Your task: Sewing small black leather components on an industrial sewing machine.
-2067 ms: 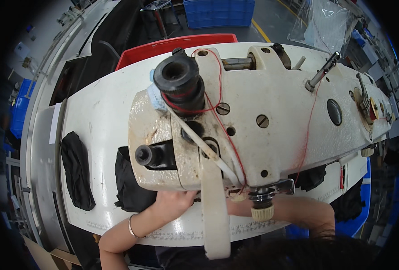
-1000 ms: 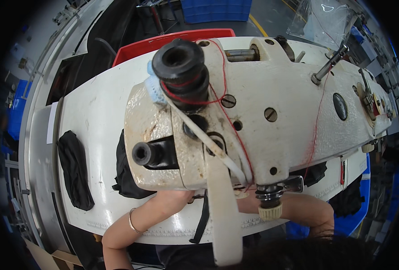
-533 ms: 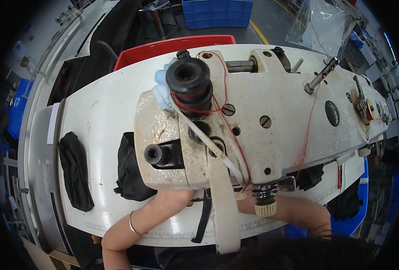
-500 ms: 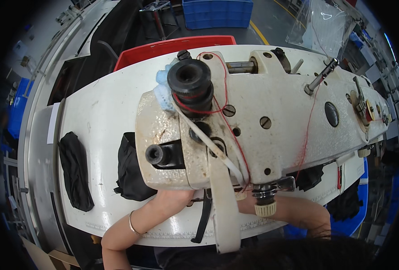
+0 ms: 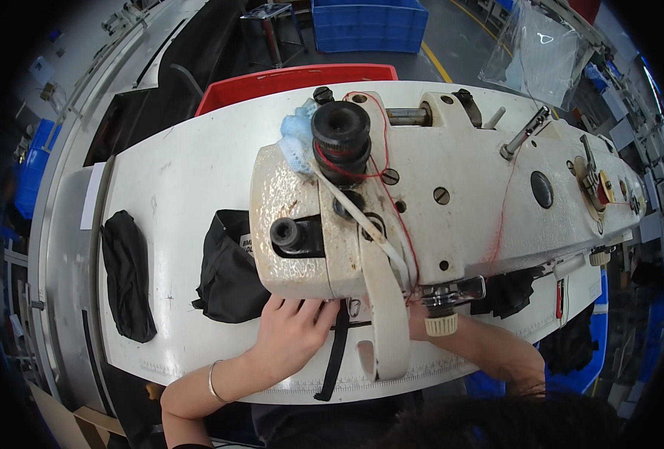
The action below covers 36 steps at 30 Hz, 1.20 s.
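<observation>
The white sewing machine (image 5: 452, 209), threaded with red thread, fills the middle of the head view, a pale blue cloth (image 5: 296, 135) tucked beside its black post. Below its left end, my left hand (image 5: 294, 333) lies with slightly spread, bent fingers, their tips partly under the head, next to a hanging black strap (image 5: 333, 355); I see nothing held in it. My right hand (image 5: 420, 322) reaches under the machine from the right, its fingers hidden behind the machine parts. Black fabric (image 5: 227, 266) lies left of the head, with more (image 5: 500, 295) under the arm.
A folded black fabric piece (image 5: 126, 277) rests at the left of the white tabletop (image 5: 167, 157). A red bin (image 5: 223, 88) stands behind, a blue crate (image 5: 369, 22) beyond it. Another blue bin (image 5: 600, 348) with black fabric is at the right, a metal rail (image 5: 77, 247) along the left.
My left hand has shifted lower, so more of its fingers now shows. The right forearm has moved slightly up. The machine appears a little farther right and smaller as the view moved.
</observation>
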Tool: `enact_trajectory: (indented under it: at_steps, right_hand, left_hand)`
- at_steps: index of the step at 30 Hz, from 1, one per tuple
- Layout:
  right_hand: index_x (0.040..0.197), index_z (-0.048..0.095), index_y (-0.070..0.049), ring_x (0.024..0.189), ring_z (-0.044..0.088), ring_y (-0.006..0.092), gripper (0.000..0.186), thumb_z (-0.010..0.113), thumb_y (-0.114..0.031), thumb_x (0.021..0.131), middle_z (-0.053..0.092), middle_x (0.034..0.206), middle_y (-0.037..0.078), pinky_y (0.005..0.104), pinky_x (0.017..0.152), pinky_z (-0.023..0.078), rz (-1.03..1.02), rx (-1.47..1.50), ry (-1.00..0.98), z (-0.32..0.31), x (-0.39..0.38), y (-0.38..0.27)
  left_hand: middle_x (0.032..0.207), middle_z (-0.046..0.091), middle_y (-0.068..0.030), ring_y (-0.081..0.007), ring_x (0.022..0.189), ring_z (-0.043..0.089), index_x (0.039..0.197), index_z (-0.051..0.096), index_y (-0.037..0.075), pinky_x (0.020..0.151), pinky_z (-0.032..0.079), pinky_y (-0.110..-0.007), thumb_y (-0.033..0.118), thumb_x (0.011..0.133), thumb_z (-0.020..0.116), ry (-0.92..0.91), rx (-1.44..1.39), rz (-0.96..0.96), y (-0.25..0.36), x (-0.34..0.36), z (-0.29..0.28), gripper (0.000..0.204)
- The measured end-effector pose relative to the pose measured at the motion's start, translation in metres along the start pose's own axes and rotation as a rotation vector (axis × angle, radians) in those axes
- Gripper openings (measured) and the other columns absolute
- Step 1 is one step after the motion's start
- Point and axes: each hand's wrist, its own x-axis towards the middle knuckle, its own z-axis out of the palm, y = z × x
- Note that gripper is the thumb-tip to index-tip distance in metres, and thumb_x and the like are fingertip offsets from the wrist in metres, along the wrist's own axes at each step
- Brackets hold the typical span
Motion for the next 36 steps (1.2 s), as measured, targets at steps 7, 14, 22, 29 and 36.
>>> enact_trajectory:
  at_steps: [7, 14, 22, 29, 36]
  right_hand:
    - [0.080, 0.067, -0.001, 0.075, 0.058, 0.0196, 0.019, 0.061, -0.010, 0.065, 0.060, 0.077, 0.007, 0.0292, 0.064, 0.049, -0.367, -0.160, -0.097, -0.040, 0.036, 0.014]
    - [0.090, 0.064, 0.001, 0.080, 0.058, 0.0186, 0.032, 0.058, -0.014, 0.063, 0.060, 0.087, 0.009, 0.0307, 0.075, 0.048, -0.329, -0.253, -0.162, -0.050, 0.060, -0.019]
    - [0.081, 0.062, -0.003, 0.082, 0.058, 0.0217, 0.019, 0.060, -0.013, 0.065, 0.061, 0.088, 0.009, 0.0350, 0.081, 0.046, -0.243, -0.089, -0.036, -0.038, 0.044, -0.005]
    - [0.076, 0.061, -0.005, 0.078, 0.060, 0.0223, 0.014, 0.058, -0.017, 0.068, 0.058, 0.077, 0.007, 0.0354, 0.079, 0.046, -0.122, -0.029, -0.059, -0.038, 0.025, -0.031]
    - [0.068, 0.056, -0.008, 0.070, 0.056, 0.0193, 0.010, 0.059, -0.017, 0.067, 0.050, 0.068, 0.003, 0.0326, 0.074, 0.046, -0.161, 0.027, -0.090, -0.057, 0.037, -0.020]
  left_hand:
    - [0.080, 0.050, -0.0071, -0.0223, 0.077, 0.051, 0.089, 0.058, 0.002, 0.072, 0.043, -0.035, 0.009, 0.070, 0.064, 0.019, -0.097, -0.007, -0.015, -0.012, -0.010, 0.021]
    - [0.079, 0.054, -0.0078, -0.0248, 0.071, 0.053, 0.085, 0.059, 0.002, 0.065, 0.040, -0.034, 0.002, 0.067, 0.067, 0.098, -0.246, -0.158, -0.002, 0.010, -0.016, 0.020]
    - [0.080, 0.062, -0.0134, -0.0312, 0.075, 0.061, 0.091, 0.065, 0.003, 0.065, 0.049, -0.041, -0.008, 0.063, 0.059, 0.044, -0.605, -0.248, -0.029, -0.005, 0.010, 0.030]
    - [0.095, 0.063, -0.0096, -0.0246, 0.088, 0.061, 0.090, 0.066, 0.000, 0.080, 0.050, -0.041, 0.005, 0.054, 0.058, 0.134, -0.165, 0.233, -0.018, -0.025, 0.027, 0.037]
    - [0.096, 0.061, -0.0123, -0.0271, 0.090, 0.061, 0.094, 0.064, -0.004, 0.082, 0.050, -0.043, 0.005, 0.052, 0.057, -0.020, -0.357, 0.077, -0.007, -0.039, 0.046, 0.044]
